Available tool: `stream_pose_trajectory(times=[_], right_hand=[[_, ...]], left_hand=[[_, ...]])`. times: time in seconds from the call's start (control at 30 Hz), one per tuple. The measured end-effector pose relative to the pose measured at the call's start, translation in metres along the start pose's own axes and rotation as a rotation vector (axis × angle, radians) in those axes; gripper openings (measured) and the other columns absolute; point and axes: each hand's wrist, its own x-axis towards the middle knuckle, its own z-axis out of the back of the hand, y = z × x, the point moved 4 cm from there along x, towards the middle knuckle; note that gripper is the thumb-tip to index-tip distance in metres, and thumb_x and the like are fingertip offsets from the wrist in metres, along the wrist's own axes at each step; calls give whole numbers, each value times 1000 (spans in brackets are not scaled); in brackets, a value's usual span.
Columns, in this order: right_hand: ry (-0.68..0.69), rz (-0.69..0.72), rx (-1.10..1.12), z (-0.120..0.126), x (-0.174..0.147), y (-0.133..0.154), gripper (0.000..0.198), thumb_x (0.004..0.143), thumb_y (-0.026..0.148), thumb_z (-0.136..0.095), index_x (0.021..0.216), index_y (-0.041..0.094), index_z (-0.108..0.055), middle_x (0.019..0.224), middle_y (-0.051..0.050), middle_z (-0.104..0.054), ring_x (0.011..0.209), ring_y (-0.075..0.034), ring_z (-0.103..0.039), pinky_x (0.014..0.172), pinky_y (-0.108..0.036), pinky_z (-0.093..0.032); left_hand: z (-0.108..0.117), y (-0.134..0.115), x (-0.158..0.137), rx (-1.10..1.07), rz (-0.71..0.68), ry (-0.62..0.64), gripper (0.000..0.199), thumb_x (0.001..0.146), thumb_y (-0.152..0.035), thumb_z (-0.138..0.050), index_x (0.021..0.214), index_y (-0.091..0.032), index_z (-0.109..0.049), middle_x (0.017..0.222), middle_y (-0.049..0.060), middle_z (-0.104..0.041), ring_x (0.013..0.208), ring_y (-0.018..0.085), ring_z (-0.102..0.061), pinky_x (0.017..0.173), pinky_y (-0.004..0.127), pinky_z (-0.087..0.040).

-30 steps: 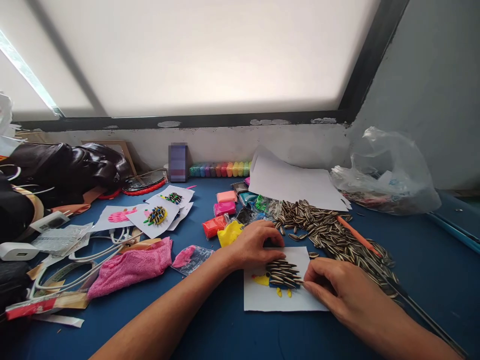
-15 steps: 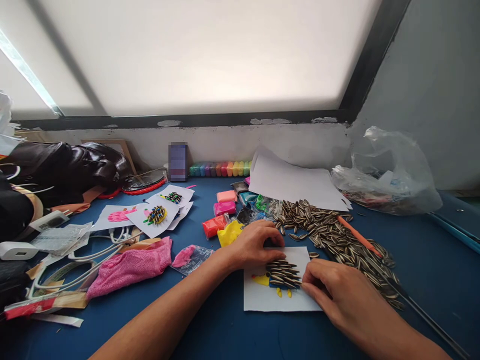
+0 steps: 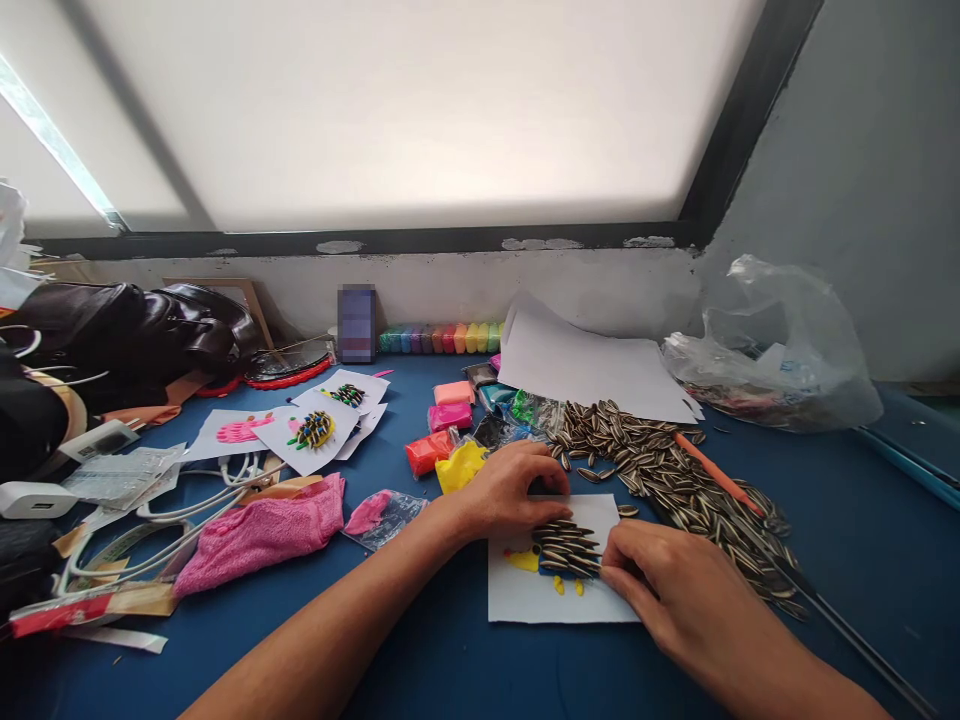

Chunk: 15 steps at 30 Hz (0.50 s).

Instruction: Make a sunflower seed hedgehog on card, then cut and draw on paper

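"What's changing?"
"The right hand (image 3: pixel 671 580) is edging leftward, pinching a seed (image 3: pixel 591 572) by its end, apparently seating it in the clay (image 3: pixel 549 571)."
"Where's the card (image 3: pixel 517 603) lying?"
"Under the left hand (image 3: pixel 517 487), which is resting loosely open, seemingly steadying it."

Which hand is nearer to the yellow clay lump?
Left. The left hand is immediately right of the yellow clay lump, its wrist close by. The right hand is farther off, right and nearer the camera, over the right side of the white sheet.
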Motion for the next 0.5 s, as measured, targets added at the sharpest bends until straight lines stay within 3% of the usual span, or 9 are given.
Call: stream_pose_trajectory(times=[0.33,0.5], right_hand=[[72,-95,54,2,0,-2,20,89,21,-49,70,23,-56,75,-1,-67,69,-19,-62,63,-29,-40],[111,-124,54,9,1,-8,15,85,23,-51,71,23,-57,73,-1,-66,65,-18,-58,57,-28,-36]], left_hand=[[-1,0,0,-8,-12,1,15,76,-28,-75,83,-17,-69,81,1,-59,80,14,-52,71,24,-38],[-2,3,-1,-13,-19,-5,15,76,-28,-75,84,-17,-69,81,1,-58,79,14,-52,70,24,-37]])
